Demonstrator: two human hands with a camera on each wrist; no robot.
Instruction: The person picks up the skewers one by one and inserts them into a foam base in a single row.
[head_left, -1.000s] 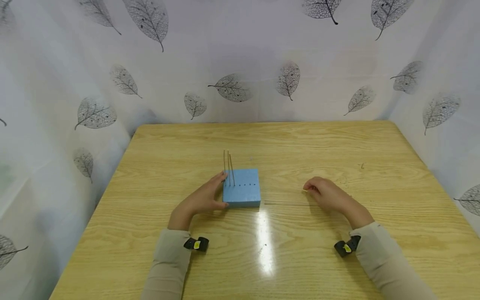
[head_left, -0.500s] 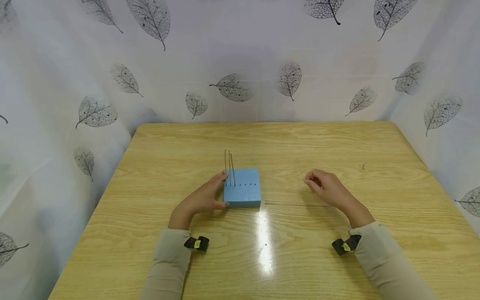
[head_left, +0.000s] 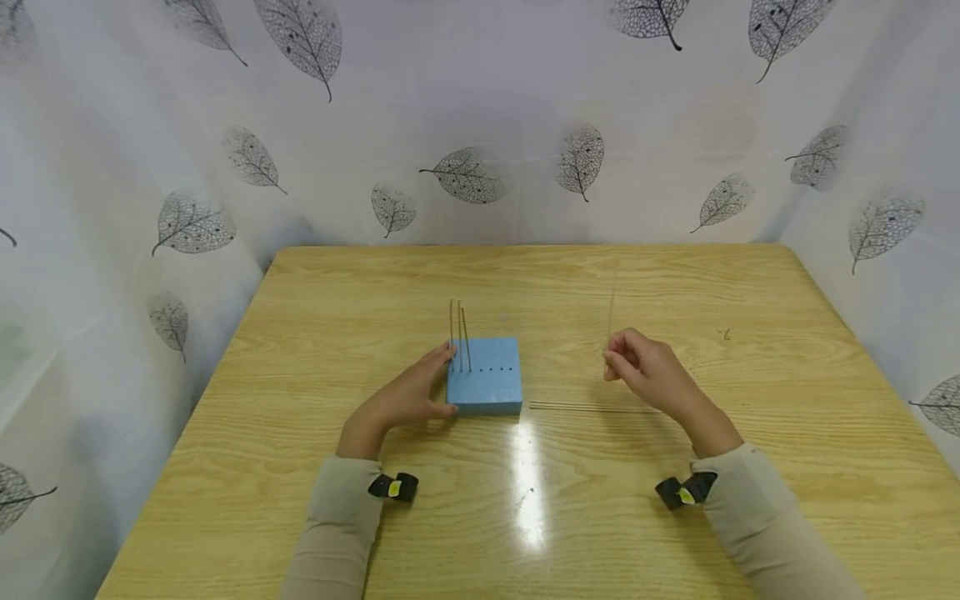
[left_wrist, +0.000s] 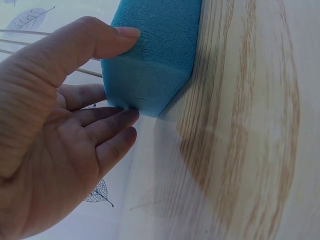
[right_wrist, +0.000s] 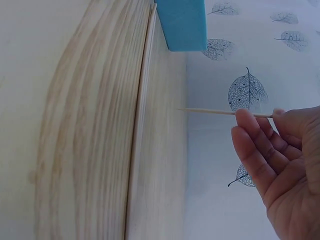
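The grip of the right hand is a narrow pinch: a thin stick is held between thumb and fingertips, upright in the head view, its upper length rising above the hand, well to the right of the blue foam block and clear of the bench. Held near its lower end in this way, the stick is kept vertical, presumably so that it matches the line of the sticks already planted. The grip of the left hand is wide and relaxed: the thumb is laid on the near edge of the block and the fingers are pressed along its left side, with nothing enclosed; the block appears to be steadied by this contact so that it is not shifted on the smooth wood. Three upright sticks are seated in the left part of the block's top, and a row of small dark holes is seen to their right. Further loose sticks are laid flat on the bench between the block and the right hand, just below that hand
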